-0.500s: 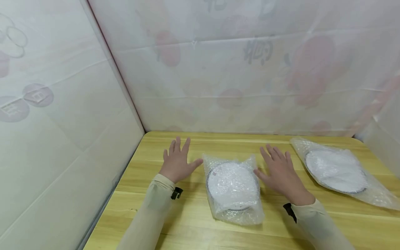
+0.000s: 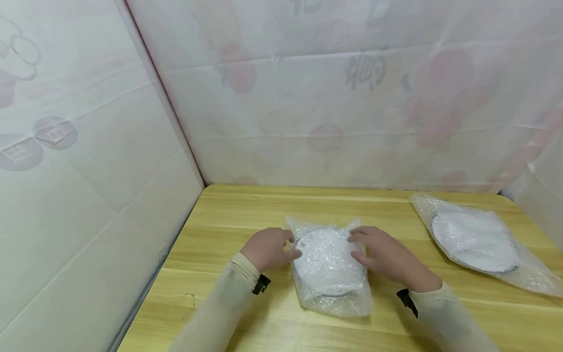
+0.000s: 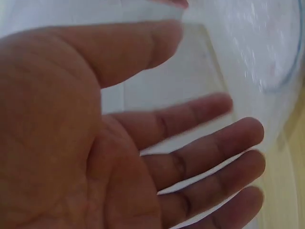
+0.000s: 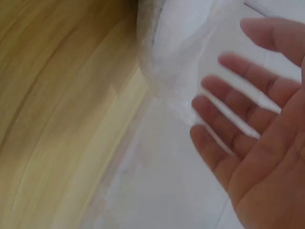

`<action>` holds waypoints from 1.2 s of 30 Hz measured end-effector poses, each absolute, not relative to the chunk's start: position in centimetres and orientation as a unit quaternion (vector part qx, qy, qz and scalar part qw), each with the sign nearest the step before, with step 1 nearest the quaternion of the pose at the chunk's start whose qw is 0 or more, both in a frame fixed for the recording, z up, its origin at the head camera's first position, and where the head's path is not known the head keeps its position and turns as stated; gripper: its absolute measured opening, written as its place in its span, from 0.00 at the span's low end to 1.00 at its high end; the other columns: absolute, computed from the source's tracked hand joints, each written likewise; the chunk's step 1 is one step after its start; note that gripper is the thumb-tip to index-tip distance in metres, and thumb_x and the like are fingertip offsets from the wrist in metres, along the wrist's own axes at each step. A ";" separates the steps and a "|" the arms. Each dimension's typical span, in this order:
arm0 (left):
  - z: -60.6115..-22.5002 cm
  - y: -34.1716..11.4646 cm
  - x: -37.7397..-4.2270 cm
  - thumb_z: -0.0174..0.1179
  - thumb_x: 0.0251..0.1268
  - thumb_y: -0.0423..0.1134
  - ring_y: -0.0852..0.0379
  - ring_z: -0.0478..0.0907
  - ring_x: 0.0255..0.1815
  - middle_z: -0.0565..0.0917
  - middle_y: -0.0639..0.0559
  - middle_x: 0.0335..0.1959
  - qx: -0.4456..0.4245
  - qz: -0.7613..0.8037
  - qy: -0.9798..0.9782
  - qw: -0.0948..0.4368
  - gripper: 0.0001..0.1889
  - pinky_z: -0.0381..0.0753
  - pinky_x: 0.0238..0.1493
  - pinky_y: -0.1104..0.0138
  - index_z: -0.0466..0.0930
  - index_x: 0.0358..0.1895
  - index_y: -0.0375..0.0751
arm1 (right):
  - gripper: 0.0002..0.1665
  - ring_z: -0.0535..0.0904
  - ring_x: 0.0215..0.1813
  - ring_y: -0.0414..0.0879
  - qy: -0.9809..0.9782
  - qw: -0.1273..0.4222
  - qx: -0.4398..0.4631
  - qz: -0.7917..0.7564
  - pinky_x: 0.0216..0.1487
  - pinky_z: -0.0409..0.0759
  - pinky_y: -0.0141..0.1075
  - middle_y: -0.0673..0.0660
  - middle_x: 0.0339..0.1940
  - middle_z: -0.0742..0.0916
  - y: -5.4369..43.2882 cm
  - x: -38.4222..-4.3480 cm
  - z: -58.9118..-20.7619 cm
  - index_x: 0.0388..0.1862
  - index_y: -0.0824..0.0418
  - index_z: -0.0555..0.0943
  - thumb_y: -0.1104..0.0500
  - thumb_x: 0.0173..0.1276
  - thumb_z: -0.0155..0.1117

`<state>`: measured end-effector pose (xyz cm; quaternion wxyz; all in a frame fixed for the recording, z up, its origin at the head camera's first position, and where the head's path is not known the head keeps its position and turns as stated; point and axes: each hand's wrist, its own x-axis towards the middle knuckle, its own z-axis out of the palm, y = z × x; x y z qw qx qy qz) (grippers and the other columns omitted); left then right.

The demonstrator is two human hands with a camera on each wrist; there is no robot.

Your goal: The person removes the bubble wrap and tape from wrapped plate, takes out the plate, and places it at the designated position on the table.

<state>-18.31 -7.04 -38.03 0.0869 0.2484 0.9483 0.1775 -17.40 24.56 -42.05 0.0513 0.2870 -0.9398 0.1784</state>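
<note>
A round white plate with a dark rim, wrapped in bubble wrap [image 2: 330,264], lies flat on the wooden table [image 2: 220,210]. At its upper left edge is my left hand [image 2: 269,248], thumb and fingers apart and slightly bent. My right hand [image 2: 387,254] is at the upper right edge, its fingertips over the wrap. Both wrist views show spread, relaxed fingers, on the left hand [image 3: 124,129] and on the right hand [image 4: 267,114], with the clear wrap [image 4: 181,62] beyond them. Whether the fingertips touch the wrap, I cannot tell.
A second plate in bubble wrap [image 2: 475,242] lies at the right of the table, its loose wrap trailing toward the right edge. White printed sheets hang as a back wall [image 2: 308,112] and a left wall [image 2: 97,195] close to the table.
My left hand has moved right and nearer to me, up to the plate's edge. The right hand has turned inward over the wrap's right edge. Fingers on both are more bent.
</note>
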 end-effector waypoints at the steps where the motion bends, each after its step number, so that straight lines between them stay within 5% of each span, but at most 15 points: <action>1: -38.1 -6.7 -18.1 0.63 0.71 0.54 0.49 0.85 0.50 0.88 0.47 0.51 0.260 0.166 0.947 0.089 0.23 0.83 0.53 0.56 0.84 0.60 0.42 | 0.16 0.79 0.64 0.62 -0.936 0.051 0.301 0.173 0.63 0.78 0.58 0.62 0.61 0.84 24.6 -17.4 -42.2 0.56 0.62 0.85 0.58 0.72 0.70; 6: -38.5 -4.6 -16.9 0.62 0.72 0.56 0.50 0.82 0.57 0.83 0.47 0.59 0.305 0.121 0.940 0.096 0.26 0.82 0.56 0.60 0.80 0.69 0.51 | 0.13 0.79 0.63 0.59 -0.933 0.040 0.324 0.152 0.61 0.80 0.54 0.59 0.61 0.84 24.5 -17.3 -42.8 0.54 0.58 0.86 0.57 0.72 0.69; 12: -39.4 -3.0 -15.7 0.61 0.71 0.62 0.50 0.81 0.58 0.82 0.48 0.61 0.322 0.070 0.939 0.102 0.26 0.84 0.52 0.62 0.82 0.67 0.57 | 0.13 0.79 0.63 0.59 -0.931 0.047 0.333 0.139 0.60 0.81 0.54 0.60 0.60 0.85 24.3 -17.0 -42.4 0.52 0.58 0.86 0.58 0.71 0.70; 19: -40.0 -2.5 -15.4 0.51 0.72 0.70 0.49 0.79 0.54 0.82 0.48 0.58 0.306 0.063 0.945 0.100 0.31 0.84 0.49 0.60 0.84 0.64 0.56 | 0.12 0.78 0.65 0.61 -0.936 0.022 0.324 0.134 0.62 0.80 0.56 0.60 0.61 0.84 24.1 -16.8 -42.0 0.52 0.56 0.87 0.57 0.71 0.70; 30: -40.4 -2.3 -15.4 0.47 0.61 0.82 0.47 0.76 0.65 0.80 0.49 0.65 0.287 0.044 0.951 0.106 0.44 0.83 0.54 0.52 0.83 0.65 0.54 | 0.11 0.79 0.64 0.61 -0.936 0.009 0.325 0.132 0.63 0.78 0.57 0.59 0.58 0.85 23.9 -16.7 -41.7 0.51 0.57 0.87 0.57 0.73 0.68; 36: -40.3 -2.5 -15.8 0.35 0.67 0.82 0.45 0.74 0.70 0.78 0.49 0.70 0.263 0.077 0.954 0.125 0.46 0.81 0.57 0.47 0.81 0.67 0.52 | 0.10 0.80 0.60 0.58 -0.937 0.002 0.325 0.131 0.61 0.80 0.56 0.56 0.54 0.86 23.7 -16.5 -41.4 0.51 0.56 0.87 0.57 0.74 0.67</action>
